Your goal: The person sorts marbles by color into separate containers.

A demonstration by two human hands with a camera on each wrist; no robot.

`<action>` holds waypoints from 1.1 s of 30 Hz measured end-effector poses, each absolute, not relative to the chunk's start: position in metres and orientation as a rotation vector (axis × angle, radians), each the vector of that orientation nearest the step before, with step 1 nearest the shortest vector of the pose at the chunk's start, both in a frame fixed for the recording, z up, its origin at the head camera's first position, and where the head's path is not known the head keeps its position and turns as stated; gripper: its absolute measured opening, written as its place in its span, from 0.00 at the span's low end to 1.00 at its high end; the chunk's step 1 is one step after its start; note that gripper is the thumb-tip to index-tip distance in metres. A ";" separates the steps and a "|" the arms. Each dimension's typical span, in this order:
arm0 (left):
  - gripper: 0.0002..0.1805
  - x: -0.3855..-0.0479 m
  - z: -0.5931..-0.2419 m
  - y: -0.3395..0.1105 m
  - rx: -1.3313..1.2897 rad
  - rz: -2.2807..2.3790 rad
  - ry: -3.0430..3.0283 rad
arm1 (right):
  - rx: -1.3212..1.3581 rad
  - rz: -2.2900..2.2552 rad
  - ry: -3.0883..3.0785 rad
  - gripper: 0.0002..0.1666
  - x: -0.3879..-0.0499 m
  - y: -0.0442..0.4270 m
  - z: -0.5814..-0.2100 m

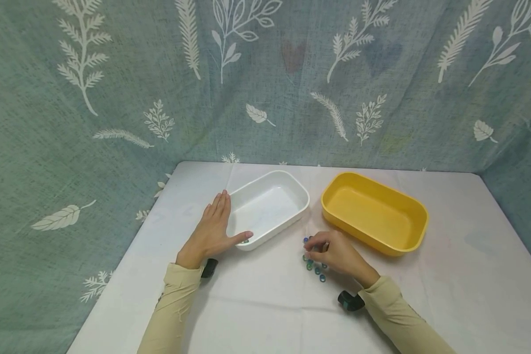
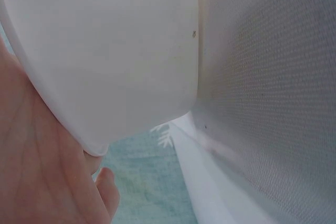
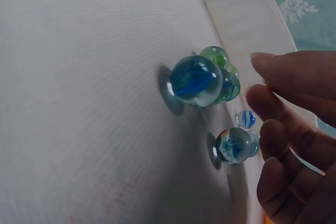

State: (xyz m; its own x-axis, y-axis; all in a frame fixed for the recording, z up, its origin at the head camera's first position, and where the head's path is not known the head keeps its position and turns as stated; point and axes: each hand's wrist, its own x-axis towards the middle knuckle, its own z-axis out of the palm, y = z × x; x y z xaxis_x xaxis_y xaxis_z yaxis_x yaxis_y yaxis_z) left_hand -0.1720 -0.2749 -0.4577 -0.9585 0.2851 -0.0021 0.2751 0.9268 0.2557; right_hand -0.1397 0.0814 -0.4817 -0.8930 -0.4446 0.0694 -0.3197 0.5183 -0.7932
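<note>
Marbles (image 1: 309,267) lie in a loose cluster on the table (image 1: 265,314), straggling from 11 toward 5 o'clock in the head view. The right hand (image 1: 338,253) is much the nearer, with the cluster at its 8 to 9 o'clock; its fingers bend loosely, thumb and fingertip slightly apart, no marble visible between them. From the cluster, the white tray (image 1: 270,201) sits toward 10 to 11, long axis 8 to 2; the left hand (image 1: 210,233) touches its rim, fingers straight. The yellow tray (image 1: 371,211) sits toward 2, long axis 10 to 4.
</note>
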 end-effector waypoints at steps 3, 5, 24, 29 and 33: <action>0.70 -0.172 -0.458 -0.275 0.444 0.398 3.043 | -0.676 -1.303 2.605 0.07 -0.139 0.080 -0.483; 0.70 -0.173 -0.458 -0.275 0.443 0.395 3.043 | -0.683 -1.299 2.587 0.07 -0.138 0.079 -0.483; 0.70 -0.173 -0.458 -0.275 0.446 0.400 3.047 | -0.625 -1.151 2.688 0.06 -0.133 0.066 -0.479; 0.70 -0.173 -0.458 -0.275 0.445 0.406 3.051 | -0.613 -1.157 2.682 0.06 -0.133 0.068 -0.478; 0.70 -0.173 -0.458 -0.275 0.449 0.405 3.055 | -0.619 -1.198 2.666 0.06 -0.135 0.069 -0.476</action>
State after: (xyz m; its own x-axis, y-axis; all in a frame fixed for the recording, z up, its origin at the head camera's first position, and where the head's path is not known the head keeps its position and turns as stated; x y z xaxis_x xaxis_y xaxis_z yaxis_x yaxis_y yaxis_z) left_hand -0.1727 -0.2748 -0.4577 -0.9580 0.2866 0.0110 0.2795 0.9245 0.2590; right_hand -0.1349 0.0695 -0.4762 -0.9029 -0.4290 0.0278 -0.3057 0.5950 -0.7433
